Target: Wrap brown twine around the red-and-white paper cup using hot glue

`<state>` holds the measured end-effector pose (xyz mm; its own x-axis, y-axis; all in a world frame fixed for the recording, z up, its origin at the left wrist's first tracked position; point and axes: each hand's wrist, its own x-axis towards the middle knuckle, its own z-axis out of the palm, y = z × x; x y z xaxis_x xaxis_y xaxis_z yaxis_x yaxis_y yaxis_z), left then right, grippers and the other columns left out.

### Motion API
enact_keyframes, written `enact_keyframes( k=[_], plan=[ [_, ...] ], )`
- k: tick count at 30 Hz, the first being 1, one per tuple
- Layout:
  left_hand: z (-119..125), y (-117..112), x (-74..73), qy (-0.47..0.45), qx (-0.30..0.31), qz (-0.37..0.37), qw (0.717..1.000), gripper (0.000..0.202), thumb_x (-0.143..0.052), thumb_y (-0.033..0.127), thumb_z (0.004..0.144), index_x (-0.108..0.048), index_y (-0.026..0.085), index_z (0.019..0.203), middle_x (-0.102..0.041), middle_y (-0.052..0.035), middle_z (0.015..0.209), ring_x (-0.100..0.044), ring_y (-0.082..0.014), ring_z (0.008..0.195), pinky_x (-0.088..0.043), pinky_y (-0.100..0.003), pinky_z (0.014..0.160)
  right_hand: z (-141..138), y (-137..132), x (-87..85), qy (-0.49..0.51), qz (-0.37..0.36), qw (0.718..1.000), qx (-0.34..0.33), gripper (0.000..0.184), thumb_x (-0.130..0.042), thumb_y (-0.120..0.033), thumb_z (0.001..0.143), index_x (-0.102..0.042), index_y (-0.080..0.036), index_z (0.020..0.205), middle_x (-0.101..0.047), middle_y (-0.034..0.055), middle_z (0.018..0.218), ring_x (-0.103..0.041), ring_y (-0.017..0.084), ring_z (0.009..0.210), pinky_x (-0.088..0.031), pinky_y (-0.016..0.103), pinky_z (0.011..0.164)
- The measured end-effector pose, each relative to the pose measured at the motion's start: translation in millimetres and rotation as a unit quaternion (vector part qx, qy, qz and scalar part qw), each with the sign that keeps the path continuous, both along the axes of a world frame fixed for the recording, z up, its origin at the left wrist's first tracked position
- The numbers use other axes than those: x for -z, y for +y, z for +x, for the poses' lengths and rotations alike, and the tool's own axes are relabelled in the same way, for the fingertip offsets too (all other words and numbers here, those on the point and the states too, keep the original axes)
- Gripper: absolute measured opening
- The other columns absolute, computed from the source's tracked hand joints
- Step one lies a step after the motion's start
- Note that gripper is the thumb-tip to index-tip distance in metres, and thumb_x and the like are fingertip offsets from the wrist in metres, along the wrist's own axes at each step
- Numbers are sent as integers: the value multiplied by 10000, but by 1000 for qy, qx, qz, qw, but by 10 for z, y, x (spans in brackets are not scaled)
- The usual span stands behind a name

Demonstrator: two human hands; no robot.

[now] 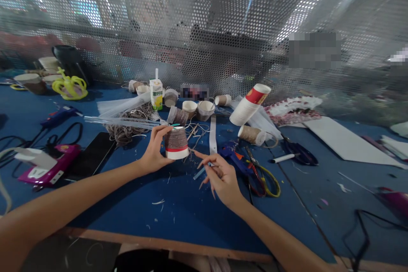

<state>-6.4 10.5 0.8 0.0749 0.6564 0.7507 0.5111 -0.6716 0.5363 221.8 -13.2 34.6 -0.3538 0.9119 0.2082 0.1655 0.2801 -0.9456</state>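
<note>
My left hand (155, 149) grips an upside-down paper cup (176, 143) above the blue table. Brown twine is wound round most of the cup; a red band and white rim show at its bottom. My right hand (219, 175) hovers just right of the cup. Its index finger points at the cup's lower edge, and the other fingers are loosely spread over a pale blue stick (200, 173) lying on the table. A loose bundle of twine (128, 125) lies behind the cup.
Twine-wrapped cups (177, 115), plain cups (205, 109), a cup stack (249, 104) and a juice carton (156, 94) stand behind. Scissors (261, 175) and a blue glue gun (234, 158) lie right of my hand. A phone (91, 156) and a purple gadget (51, 165) lie left.
</note>
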Motion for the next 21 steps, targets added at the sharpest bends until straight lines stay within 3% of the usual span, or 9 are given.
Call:
enact_keyframes(
  k=[2,6,8,12,14,17,21],
  plan=[
    [1,3,4,-5,2,-5,1000,800,-782,232,646,-365,255,1328,-407,-102,1203,-480,-285,1159,-529,-441,900,12,15,13,20,11,999,49,83,-533,-255,849,-514,-203,788,-701,58,913,-520,63,420,-483,197,381],
    [-1,4,15,-8,5,-18,1000,806,-791,223,637,-369,258,1323,-400,-97,1202,-480,-283,1157,-516,-459,928,35,32,34,85,43,990,107,95,-556,-235,848,-467,-225,882,-627,0,872,-453,32,372,-465,185,361],
    [-4,10,21,-8,20,-28,999,805,-788,224,646,-361,260,1328,-393,-100,1212,-475,-287,1167,-506,-472,945,45,19,21,96,47,993,55,134,-566,-237,856,-448,-239,919,-595,12,969,-454,22,385,-469,187,364],
    [-3,37,38,-3,58,-29,998,801,-803,278,659,-362,256,1328,-394,-110,1215,-463,-299,1181,-492,-495,969,35,-56,-15,56,6,988,-145,115,-546,-266,885,-455,-245,951,-530,81,1251,-467,18,448,-518,219,423],
    [-1,47,42,0,65,-22,998,813,-815,329,653,-362,254,1325,-395,-114,1216,-455,-306,1184,-481,-512,978,11,-92,-18,11,-2,978,-208,106,-536,-243,888,-470,-240,971,-515,92,1301,-479,24,480,-534,233,467],
    [1,46,34,9,72,-15,997,804,-808,374,665,-361,249,1322,-400,-115,1203,-455,-310,1173,-485,-516,960,-30,-112,-13,-52,4,970,-239,142,-523,-176,883,-474,-235,1003,-549,93,1288,-499,25,489,-526,230,506],
    [7,23,11,31,66,-1,997,783,-804,349,667,-368,247,1310,-409,-108,1171,-466,-309,1141,-490,-518,940,-47,-90,-14,-50,-8,975,-214,126,-522,-192,893,-478,-237,1002,-551,102,1316,-481,27,478,-530,225,496]
  ],
)
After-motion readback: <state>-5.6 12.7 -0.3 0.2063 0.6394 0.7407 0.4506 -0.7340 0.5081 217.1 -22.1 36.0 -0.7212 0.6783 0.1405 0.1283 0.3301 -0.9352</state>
